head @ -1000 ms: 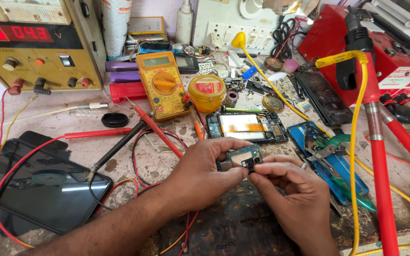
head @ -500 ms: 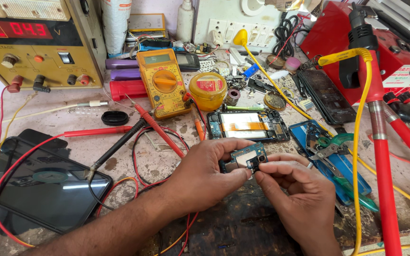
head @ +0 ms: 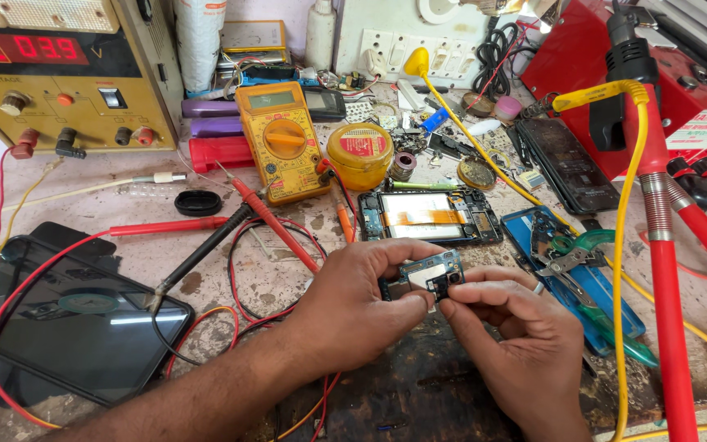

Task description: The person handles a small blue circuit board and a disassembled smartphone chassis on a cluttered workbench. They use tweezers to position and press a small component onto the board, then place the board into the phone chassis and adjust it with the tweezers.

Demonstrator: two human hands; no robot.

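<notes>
a: where's the board?
b: small circuit board (head: 424,276) at centre; left hand (head: 362,307) pinches its left edge, right hand (head: 521,348) pinches its right corner
a: surroundings?
b: opened phone frame (head: 430,217) at 12 o'clock; yellow multimeter (head: 282,141) at 11

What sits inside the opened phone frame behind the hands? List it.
Inside the phone frame: an orange flex ribbon crossing a pale panel, and a small board strip at its left end. Its near edge is hidden by the left hand and the circuit board both hands hold.
</notes>
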